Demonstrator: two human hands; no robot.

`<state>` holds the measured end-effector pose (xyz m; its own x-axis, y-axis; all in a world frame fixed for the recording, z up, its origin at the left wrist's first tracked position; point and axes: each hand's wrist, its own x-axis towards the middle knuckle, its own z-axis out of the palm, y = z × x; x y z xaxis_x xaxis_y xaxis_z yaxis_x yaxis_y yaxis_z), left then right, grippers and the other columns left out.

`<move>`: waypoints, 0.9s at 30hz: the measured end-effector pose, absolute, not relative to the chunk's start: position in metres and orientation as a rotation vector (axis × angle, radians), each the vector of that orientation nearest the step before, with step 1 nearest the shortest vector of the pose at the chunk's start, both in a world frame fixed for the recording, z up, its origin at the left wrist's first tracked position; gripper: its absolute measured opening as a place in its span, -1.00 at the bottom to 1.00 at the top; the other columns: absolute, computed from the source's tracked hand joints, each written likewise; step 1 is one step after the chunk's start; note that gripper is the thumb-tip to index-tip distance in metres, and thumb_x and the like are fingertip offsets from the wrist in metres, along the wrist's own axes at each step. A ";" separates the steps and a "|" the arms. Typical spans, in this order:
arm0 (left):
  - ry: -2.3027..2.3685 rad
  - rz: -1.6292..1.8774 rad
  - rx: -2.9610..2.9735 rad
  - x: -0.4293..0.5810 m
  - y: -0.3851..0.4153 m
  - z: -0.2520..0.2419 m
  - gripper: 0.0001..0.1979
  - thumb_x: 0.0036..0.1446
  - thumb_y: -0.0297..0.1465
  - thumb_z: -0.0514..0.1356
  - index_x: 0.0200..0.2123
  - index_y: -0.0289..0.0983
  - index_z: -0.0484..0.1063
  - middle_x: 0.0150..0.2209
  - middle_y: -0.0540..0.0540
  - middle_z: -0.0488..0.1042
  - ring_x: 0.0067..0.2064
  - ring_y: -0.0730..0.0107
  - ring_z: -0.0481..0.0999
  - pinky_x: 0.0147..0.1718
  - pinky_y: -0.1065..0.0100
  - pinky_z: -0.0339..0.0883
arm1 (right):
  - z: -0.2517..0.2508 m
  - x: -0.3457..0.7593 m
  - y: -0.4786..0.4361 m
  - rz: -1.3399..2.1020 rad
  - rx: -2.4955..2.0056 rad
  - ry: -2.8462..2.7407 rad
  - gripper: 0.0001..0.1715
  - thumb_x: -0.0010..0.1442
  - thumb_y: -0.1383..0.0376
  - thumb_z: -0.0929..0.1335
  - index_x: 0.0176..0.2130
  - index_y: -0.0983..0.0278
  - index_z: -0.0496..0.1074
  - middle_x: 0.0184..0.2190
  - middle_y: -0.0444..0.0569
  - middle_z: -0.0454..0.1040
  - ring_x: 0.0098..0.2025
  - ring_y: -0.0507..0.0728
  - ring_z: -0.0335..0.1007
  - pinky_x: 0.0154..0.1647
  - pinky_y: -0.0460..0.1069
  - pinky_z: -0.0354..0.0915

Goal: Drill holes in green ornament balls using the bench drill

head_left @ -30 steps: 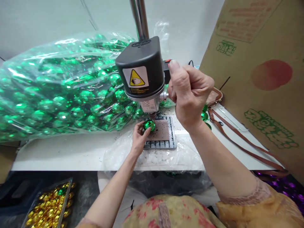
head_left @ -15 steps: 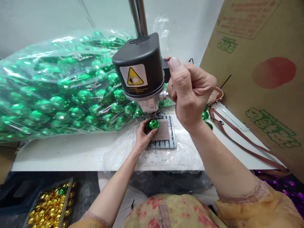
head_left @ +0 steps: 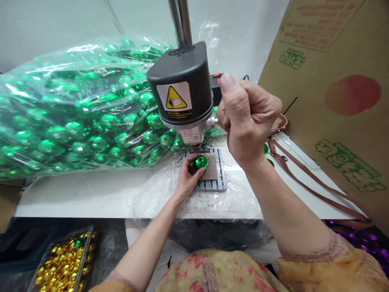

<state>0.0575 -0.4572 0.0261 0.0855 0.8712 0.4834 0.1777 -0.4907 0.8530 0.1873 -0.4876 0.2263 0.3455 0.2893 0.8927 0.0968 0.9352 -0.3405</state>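
A shiny green faceted ball (head_left: 201, 162) is pinched between the thumb and fingers of my left hand (head_left: 187, 178), over the slotted base plate (head_left: 221, 178) of a small bench drill press (head_left: 180, 87). Just behind the ball is the lower end of the drill head; whether a bit touches it I cannot tell. My right hand (head_left: 251, 117) is closed in a fist at the right side of the drill head, wrapped round the feed handle (head_left: 212, 121), of which only a short metal piece shows. Dark specks lie scattered on and around the base.
A large clear bag of green balls (head_left: 75, 117) fills the left of the table (head_left: 75, 198). To the right stand a tall cardboard box (head_left: 340, 134) and a brown strap (head_left: 316, 184). Below left is a clear tray of gold balls (head_left: 60, 263). Crumpled clear plastic (head_left: 158, 202) lies in front of the base.
My left hand and the green ball have come slightly right and toward me, away from the drill's lower end. My right hand keeps its grip on the handle; the whole view shifts slightly.
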 end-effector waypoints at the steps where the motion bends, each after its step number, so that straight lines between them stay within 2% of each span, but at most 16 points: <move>1: 1.038 1.448 1.747 0.057 -0.457 0.026 -0.57 0.06 -0.29 0.34 -0.02 -0.23 0.34 -0.04 -0.14 0.46 0.02 0.26 0.46 0.04 0.21 0.34 | 0.226 0.187 -0.488 0.135 -0.354 -1.218 -0.45 0.23 0.48 0.32 -0.69 0.28 0.07 -0.71 -0.27 -0.04 -0.69 -0.14 -0.04 -0.62 -0.09 -0.08; 8: 1.036 1.446 1.709 0.057 -0.457 0.026 -0.54 0.03 -0.30 0.37 -0.02 -0.23 0.34 -0.05 -0.13 0.46 0.01 0.26 0.46 0.03 0.21 0.33 | 0.208 0.189 -0.491 0.084 -0.334 -1.252 -0.45 0.26 0.40 0.32 -0.69 0.27 0.08 -0.72 -0.24 -0.02 -0.69 -0.11 -0.04 -0.63 -0.05 -0.09; 15: 1.007 1.445 1.695 0.057 -0.459 0.026 -0.53 0.04 -0.31 0.37 0.00 -0.23 0.33 -0.02 -0.15 0.46 0.02 0.23 0.47 0.02 0.21 0.34 | 0.189 0.191 -0.491 -0.045 -0.400 -1.302 -0.43 0.32 0.32 0.27 -0.66 0.25 0.01 -0.72 -0.22 -0.03 -0.67 -0.08 -0.07 -0.60 -0.04 0.00; 27: 0.998 1.461 1.692 0.058 -0.459 0.027 -0.53 0.03 -0.30 0.38 -0.01 -0.23 0.34 -0.04 -0.16 0.48 0.01 0.22 0.49 0.02 0.21 0.35 | 0.177 0.194 -0.487 -0.050 -0.323 -1.292 -0.45 0.24 0.40 0.29 -0.70 0.29 0.03 -0.73 -0.23 -0.01 -0.69 -0.10 0.04 -0.63 -0.06 -0.05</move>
<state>0.0580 -0.4593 0.0267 0.0763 0.8799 0.4690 0.1172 -0.4750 0.8721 0.1940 -0.4872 0.1772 0.2809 0.1432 0.9490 0.2161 0.9540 -0.2079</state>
